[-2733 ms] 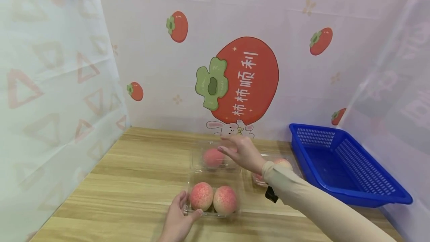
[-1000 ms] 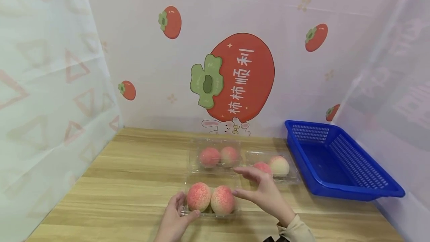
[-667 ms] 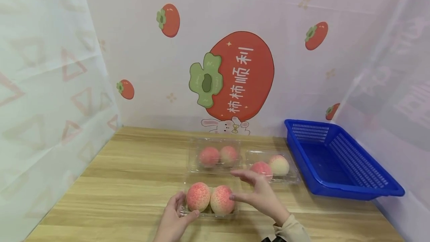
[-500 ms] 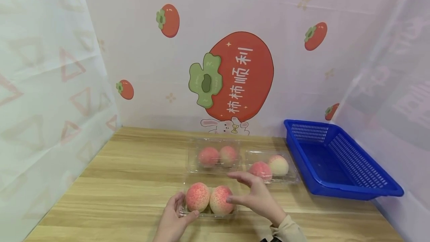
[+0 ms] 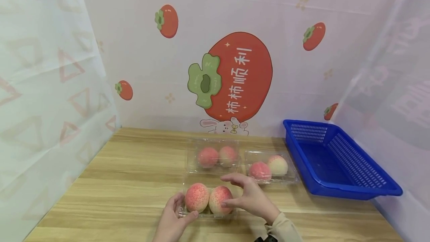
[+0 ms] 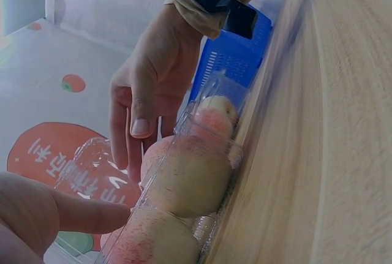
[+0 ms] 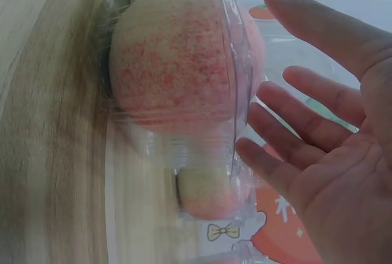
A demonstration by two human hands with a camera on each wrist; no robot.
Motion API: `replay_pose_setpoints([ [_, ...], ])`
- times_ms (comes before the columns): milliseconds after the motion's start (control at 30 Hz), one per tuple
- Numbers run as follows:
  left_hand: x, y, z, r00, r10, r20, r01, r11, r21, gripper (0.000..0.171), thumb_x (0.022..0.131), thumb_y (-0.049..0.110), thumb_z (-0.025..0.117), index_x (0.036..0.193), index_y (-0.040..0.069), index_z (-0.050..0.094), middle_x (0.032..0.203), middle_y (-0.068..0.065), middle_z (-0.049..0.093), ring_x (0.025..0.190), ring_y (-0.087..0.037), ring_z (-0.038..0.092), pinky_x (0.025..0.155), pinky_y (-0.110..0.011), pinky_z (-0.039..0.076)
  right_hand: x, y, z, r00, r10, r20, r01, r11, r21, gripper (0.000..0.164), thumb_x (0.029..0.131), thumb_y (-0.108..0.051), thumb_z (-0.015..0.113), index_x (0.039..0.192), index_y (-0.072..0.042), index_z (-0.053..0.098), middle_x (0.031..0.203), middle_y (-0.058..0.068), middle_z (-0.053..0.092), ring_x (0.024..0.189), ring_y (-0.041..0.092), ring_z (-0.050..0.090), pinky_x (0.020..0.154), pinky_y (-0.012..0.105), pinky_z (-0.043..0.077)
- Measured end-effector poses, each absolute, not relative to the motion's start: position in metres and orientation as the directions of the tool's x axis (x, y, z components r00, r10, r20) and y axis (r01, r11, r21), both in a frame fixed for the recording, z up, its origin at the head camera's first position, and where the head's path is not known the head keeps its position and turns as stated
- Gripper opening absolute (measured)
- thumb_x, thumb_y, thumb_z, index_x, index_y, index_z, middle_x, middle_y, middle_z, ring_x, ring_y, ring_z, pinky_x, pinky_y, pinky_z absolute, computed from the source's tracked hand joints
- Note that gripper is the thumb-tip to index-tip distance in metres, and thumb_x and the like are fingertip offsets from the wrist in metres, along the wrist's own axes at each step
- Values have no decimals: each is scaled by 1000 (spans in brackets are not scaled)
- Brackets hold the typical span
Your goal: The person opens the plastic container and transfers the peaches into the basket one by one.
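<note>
Two large pink-speckled peaches, one left (image 5: pixel 196 197) and one right (image 5: pixel 218 199), sit side by side in a clear plastic clamshell box (image 5: pixel 211 216) at the table's front. Gripping that box's left end is my left hand (image 5: pixel 173 217), thumb at the front rim and fingers round the side. My right hand (image 5: pixel 250 197) hovers over the right end, fingers apart and holding nothing; its thumb overlaps the right peach in the head view. In the right wrist view its fingertips (image 7: pixel 248 147) lie close to the box's rim; contact is unclear. Clear plastic (image 6: pixel 98 166) rises beyond the peaches in the left wrist view.
Behind stands another clear box with two peaches (image 5: pixel 208 157). To its right is a third clear box (image 5: pixel 292 176) with two more. A blue plastic basket (image 5: pixel 305 169) stands at the right on the wooden table (image 5: pixel 134 182). Printed sheets (image 5: pixel 151 104) wall the back and sides.
My right hand has come down from above the rear box to the front box's right end, then drifted slightly left over the right peach. My left hand keeps its hold on the box.
</note>
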State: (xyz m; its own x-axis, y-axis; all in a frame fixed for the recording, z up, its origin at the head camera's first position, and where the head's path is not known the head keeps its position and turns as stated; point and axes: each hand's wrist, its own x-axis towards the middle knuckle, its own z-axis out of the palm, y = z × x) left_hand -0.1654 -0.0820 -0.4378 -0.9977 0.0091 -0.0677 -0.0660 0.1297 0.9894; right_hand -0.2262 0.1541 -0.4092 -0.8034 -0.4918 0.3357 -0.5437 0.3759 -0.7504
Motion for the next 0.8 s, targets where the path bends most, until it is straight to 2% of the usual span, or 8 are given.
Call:
replay_pose_setpoints([
  [333,-166,-83,-439,-998,0,-66,-66,139,988,86,71,20,75,130,-14,22,133,-33,27,123,-46,21,98,-55,23,-227,149,-413,-766,-550,333,-586,383,-714,55,66,-27,80,114,-17,57,112,-8,56,105,16,51,92,37,41],
  [567,-166,-82,-438,-996,3,-88,-86,167,982,88,71,24,75,131,-13,22,134,-31,28,123,-45,23,96,-56,27,-228,149,-415,-760,-575,303,-565,355,-745,56,65,-23,80,115,-15,56,112,-6,56,105,20,52,93,36,40],
  [800,-166,-82,-438,-996,6,-85,-83,162,983,88,71,23,76,131,-13,22,134,-31,28,123,-45,22,97,-55,27,-219,142,-399,-753,-591,289,-562,350,-749,55,65,-9,80,114,-6,56,111,2,56,104,25,52,93,42,39],
])
